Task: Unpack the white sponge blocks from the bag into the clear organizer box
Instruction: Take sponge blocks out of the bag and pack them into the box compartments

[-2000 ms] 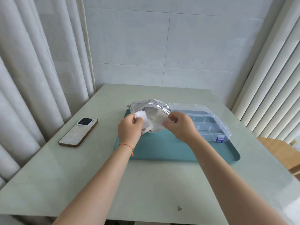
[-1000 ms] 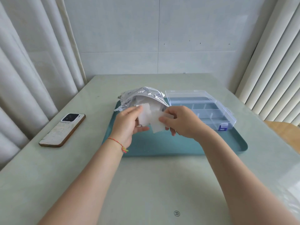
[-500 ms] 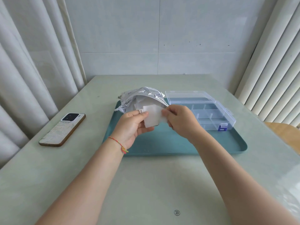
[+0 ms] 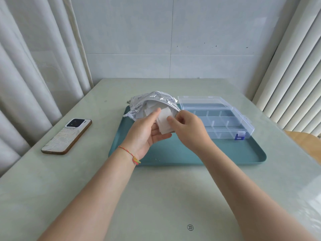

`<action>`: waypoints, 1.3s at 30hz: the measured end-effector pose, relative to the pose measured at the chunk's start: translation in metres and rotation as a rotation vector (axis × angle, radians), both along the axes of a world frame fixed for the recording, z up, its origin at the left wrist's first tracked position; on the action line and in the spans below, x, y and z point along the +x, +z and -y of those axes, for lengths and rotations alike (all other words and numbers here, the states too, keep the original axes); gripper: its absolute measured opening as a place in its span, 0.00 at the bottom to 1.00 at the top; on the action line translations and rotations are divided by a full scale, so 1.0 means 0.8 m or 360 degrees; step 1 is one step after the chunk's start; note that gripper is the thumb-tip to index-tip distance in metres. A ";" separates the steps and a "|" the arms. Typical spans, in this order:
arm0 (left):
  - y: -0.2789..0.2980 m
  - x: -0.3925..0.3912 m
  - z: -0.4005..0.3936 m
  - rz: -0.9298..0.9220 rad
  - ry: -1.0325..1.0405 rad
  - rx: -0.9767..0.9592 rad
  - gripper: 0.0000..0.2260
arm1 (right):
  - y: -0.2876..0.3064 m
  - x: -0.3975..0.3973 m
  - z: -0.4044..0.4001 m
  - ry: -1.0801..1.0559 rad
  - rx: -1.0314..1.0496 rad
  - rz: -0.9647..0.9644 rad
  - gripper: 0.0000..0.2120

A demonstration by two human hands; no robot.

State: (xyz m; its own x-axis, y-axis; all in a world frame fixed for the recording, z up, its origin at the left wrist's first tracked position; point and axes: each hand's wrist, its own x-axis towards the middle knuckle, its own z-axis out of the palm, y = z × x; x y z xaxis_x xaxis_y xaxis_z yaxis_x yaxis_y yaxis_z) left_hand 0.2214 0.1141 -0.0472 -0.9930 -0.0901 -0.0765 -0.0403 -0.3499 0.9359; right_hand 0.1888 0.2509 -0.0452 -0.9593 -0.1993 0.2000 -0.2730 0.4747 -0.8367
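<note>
Here, both hands on one white sponge block (image 4: 163,121).
Left hand (image 4: 145,134) cradling it, right hand (image 4: 186,128) pinching its edge, before the open foil bag (image 4: 152,100), beside the open organizer box (image 4: 224,119).

1. The wall (image 4: 173,40) at the back was pale, with big smooth tiles.
2. Long white curtains (image 4: 34,66) hung on the left.
3. More white curtains (image 4: 295,75) hung on the right.
4. The surface (image 4: 156,197) was light green and a little shiny.
5. A wooden seat (image 4: 305,145) peeked out past its right edge.
6. Soft daylight filled the room.
</note>
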 end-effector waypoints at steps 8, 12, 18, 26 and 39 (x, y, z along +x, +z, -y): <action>-0.005 -0.001 0.003 0.0045 0.0211 -0.0416 0.02 | 0.008 0.002 -0.017 0.0273 0.0485 -0.0579 0.33; -0.008 0.001 -0.004 0.0020 0.0078 -0.0390 0.05 | -0.006 0.002 -0.006 0.0372 0.0792 -0.0635 0.42; 0.001 0.009 -0.005 0.0039 -0.0363 -0.0082 0.10 | -0.010 0.004 -0.002 0.0506 0.0543 -0.0605 0.37; -0.004 0.005 -0.005 0.0066 -0.0455 -0.0017 0.10 | -0.014 0.004 -0.001 0.0579 0.0521 -0.0639 0.35; 0.001 0.003 0.008 0.0165 -0.0195 -0.0050 0.04 | -0.005 0.005 -0.004 0.0561 0.0383 -0.0611 0.39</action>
